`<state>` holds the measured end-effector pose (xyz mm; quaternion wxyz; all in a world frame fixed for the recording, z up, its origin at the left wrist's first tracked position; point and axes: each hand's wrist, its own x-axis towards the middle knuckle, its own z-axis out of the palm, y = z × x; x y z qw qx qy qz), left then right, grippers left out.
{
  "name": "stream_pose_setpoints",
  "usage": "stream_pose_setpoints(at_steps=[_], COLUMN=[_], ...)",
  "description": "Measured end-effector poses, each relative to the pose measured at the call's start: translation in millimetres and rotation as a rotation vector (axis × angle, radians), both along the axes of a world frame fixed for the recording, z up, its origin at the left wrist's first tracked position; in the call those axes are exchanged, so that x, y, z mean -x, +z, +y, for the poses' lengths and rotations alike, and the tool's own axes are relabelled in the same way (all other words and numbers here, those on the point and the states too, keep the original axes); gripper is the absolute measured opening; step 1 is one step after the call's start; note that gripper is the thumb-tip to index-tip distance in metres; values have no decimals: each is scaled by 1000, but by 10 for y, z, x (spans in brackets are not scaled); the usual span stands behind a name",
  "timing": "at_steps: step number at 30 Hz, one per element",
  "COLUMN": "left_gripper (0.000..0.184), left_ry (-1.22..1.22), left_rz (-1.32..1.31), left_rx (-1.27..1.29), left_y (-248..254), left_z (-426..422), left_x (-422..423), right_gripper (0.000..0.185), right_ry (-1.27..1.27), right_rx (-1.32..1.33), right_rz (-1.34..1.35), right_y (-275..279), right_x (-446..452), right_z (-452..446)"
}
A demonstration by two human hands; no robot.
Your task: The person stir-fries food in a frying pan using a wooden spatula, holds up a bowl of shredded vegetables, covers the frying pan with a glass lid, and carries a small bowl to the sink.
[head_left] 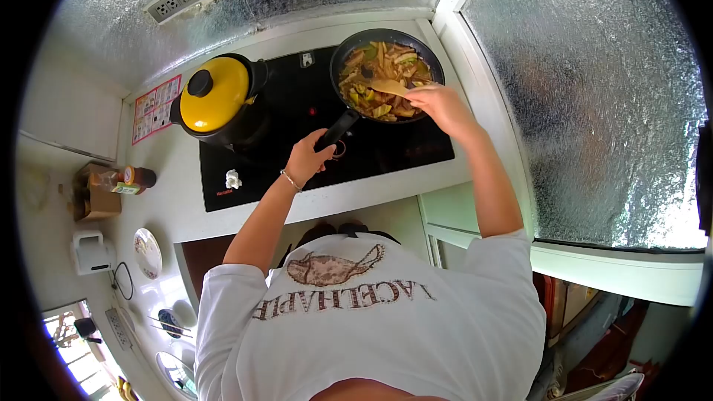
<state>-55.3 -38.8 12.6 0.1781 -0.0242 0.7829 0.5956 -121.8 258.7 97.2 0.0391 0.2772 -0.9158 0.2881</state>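
Observation:
A black frying pan (pixel 438 59) sits on the right part of the black cooktop (pixel 297 171), full of sliced food in brown sauce with some green pieces. My left hand (pixel 307 157) is wrapped round the pan's handle (pixel 338 130); a bracelet circles that wrist. Over the pan's right side, my right hand (pixel 443 108) grips a wooden spatula (pixel 389 87), whose blade end reaches into the food. The fingers partly hide the spatula's handle.
A black pot with a yellow lid (pixel 215 94) stands on the cooktop's left. A crumpled white scrap (pixel 233 179) lies near the front-left corner. Further left are a jar (pixel 140 177), a cardboard box (pixel 96 193) and a plate (pixel 148 253). A foil-covered wall (pixel 587 96) borders the right.

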Motion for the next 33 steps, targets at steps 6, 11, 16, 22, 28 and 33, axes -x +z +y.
stream_pose_setpoints(at_steps=[6, 11, 16, 22, 28, 33], left_gripper=[42, 41, 40, 40, 41, 40], left_ry=[-8, -17, 4, -4, -1, 5], left_rz=[11, -21, 2, -15, 8, 13], left_rx=[17, 36, 19, 39, 31, 34], left_y=[-1, 12, 47, 26, 52, 36], left_z=[-23, 1, 2, -11, -12, -11], left_x=[-17, -7, -30, -13, -33, -37], right_gripper=[19, 20, 19, 19, 18, 18], right_ry=[-263, -330, -157, -111, -263, -182], right_rx=[194, 4, -18, -29, 75, -30], right_rz=[105, 165, 65, 89, 94, -37], right_y=[-183, -373, -263, -387, 57, -170], right_x=[262, 500, 4, 88, 44, 56], right_z=[73, 260, 66, 33, 246, 369])
